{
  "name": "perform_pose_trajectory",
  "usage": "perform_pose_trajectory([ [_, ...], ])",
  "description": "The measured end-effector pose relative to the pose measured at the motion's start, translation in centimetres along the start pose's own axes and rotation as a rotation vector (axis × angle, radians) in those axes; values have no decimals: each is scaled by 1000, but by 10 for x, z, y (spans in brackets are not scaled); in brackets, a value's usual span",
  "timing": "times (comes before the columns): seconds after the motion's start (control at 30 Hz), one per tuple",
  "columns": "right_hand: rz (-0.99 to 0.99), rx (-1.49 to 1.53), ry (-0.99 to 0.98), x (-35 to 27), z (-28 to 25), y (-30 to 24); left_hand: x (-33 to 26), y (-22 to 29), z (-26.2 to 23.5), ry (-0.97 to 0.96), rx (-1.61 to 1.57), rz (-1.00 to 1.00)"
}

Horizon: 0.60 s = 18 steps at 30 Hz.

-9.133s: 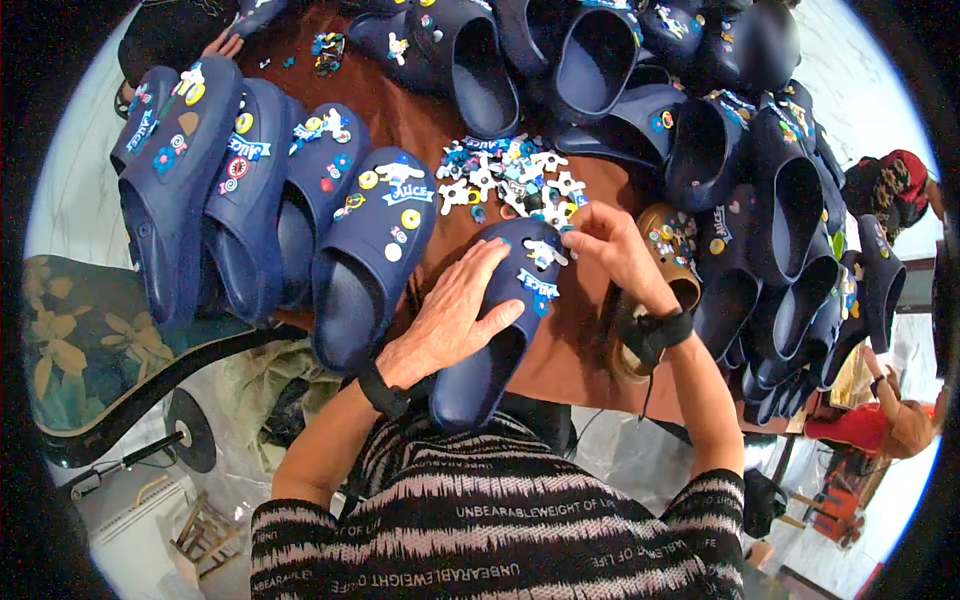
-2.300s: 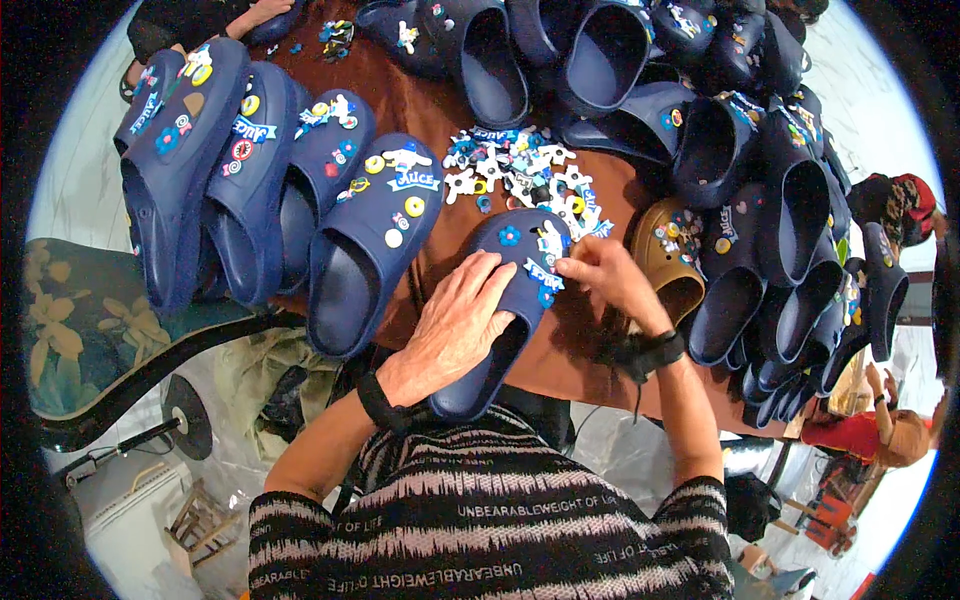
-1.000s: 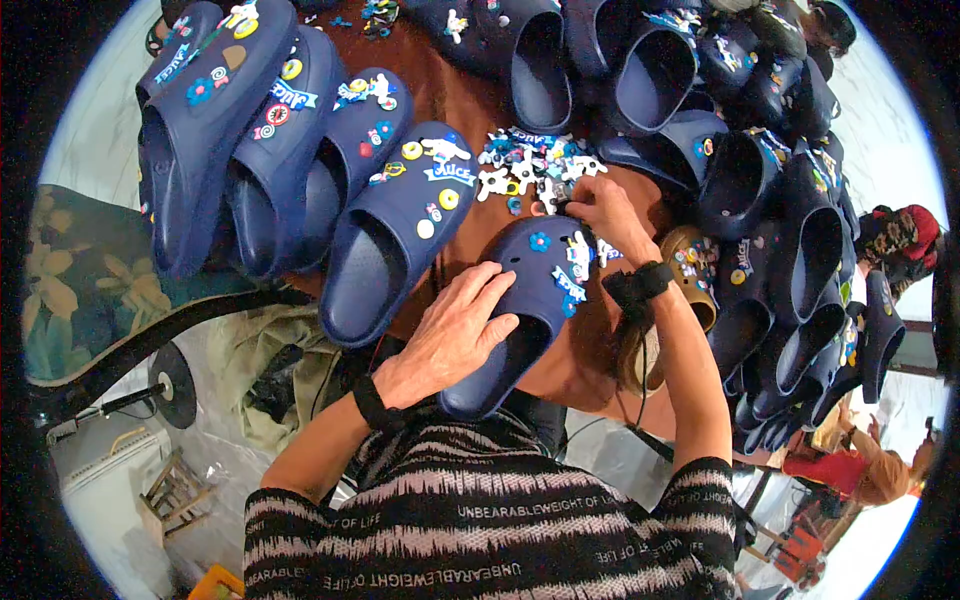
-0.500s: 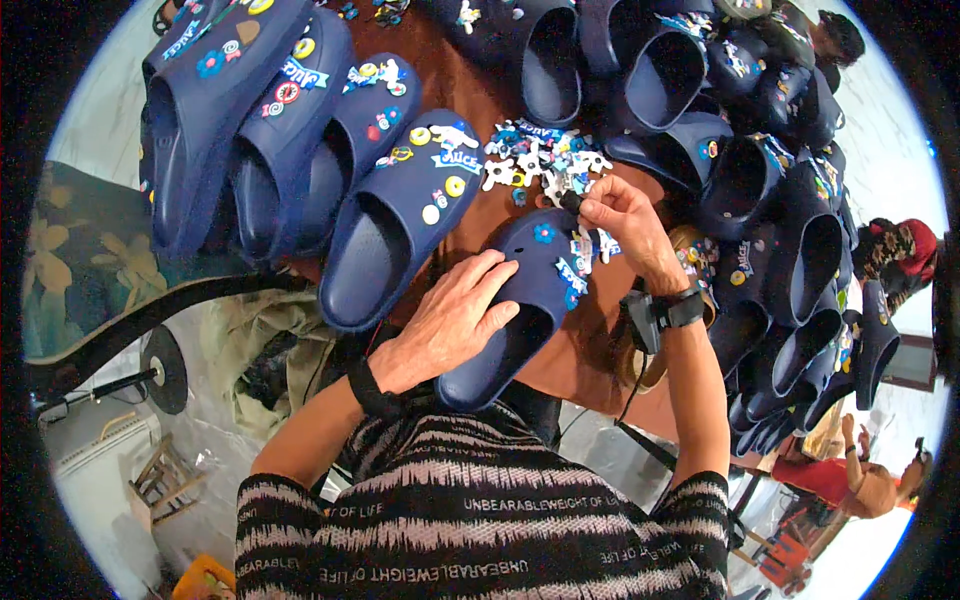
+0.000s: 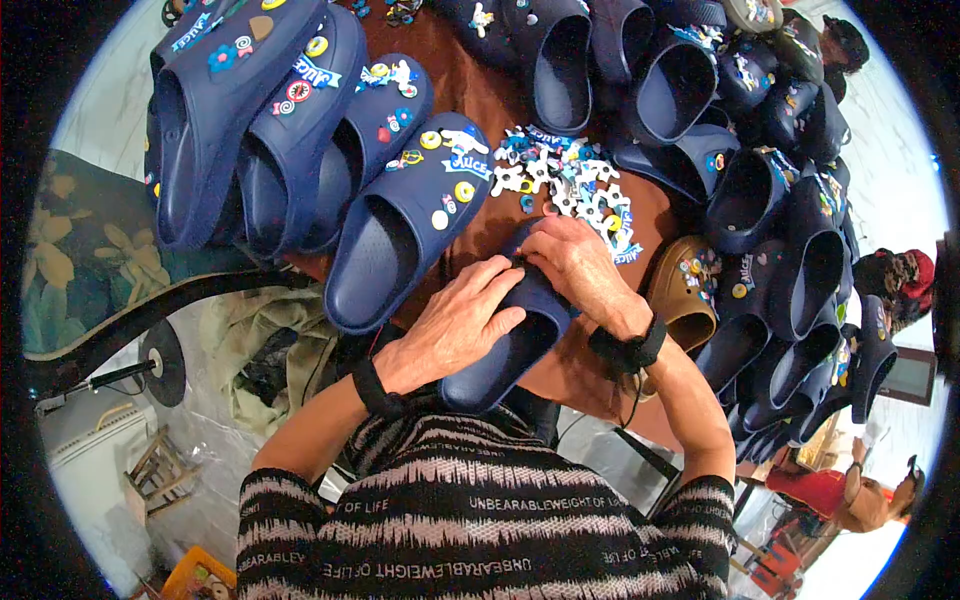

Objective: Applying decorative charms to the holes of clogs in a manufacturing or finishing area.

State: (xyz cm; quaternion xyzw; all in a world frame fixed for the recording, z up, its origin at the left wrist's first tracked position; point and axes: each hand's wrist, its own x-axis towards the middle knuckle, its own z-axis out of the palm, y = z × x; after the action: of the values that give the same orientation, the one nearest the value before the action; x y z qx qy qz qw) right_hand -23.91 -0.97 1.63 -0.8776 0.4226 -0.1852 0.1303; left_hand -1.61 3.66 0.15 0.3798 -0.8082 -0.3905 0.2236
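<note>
A navy clog-style slipper lies at the table's near edge, heel toward me. My left hand holds it from the left, fingers lying across its upper and thumb by the foot opening. Over the toe part, my right hand pinches a small black piece against the upper, beside my left fingertips. My right hand covers most of the toe and the charms there. Just beyond lies a pile of loose white, blue and yellow shoe charms. To the left stands another navy slipper with charms fixed on it.
More decorated navy slippers line the left of the brown-covered table. Many navy clogs crowd the right side, with a brown clog near my right wrist. A patterned chair back stands left. Other people are at the far right.
My right hand has moved left and nearer from the charm pile onto the slipper's upper, carrying the small black piece. My left hand stays on the slipper.
</note>
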Motion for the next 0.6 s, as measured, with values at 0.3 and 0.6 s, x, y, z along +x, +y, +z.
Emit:
perform_pose_trajectory([
  [0.3,10,-169,-160,6,-8,-3,0,3,1,9,74,-10],
  [0.6,32,-266,-191,-10,-2,-12,1,5,4,17,114,-10],
])
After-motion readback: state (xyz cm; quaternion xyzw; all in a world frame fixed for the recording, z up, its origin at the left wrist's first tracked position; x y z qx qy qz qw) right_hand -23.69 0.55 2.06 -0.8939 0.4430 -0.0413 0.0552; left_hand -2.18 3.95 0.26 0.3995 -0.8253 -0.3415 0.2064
